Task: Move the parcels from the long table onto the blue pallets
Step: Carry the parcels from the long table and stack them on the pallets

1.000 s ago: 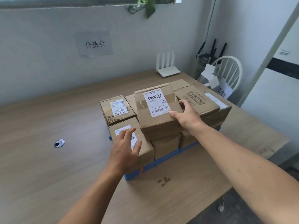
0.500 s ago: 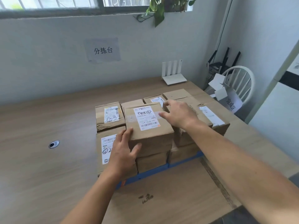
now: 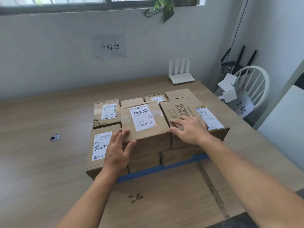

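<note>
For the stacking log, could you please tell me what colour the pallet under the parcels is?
Blue. The pallet shows best in the head view.

Noted brown cardboard parcel with white barcode label (image 3: 145, 129) atop stacked boxes (image 3: 144, 162) on blue pallet (image 3: 148, 171). Found left hand (image 3: 117, 150) flat against its near-left corner, right hand (image 3: 189, 130) spread flat on adjoining printed carton (image 3: 181, 107).
</note>
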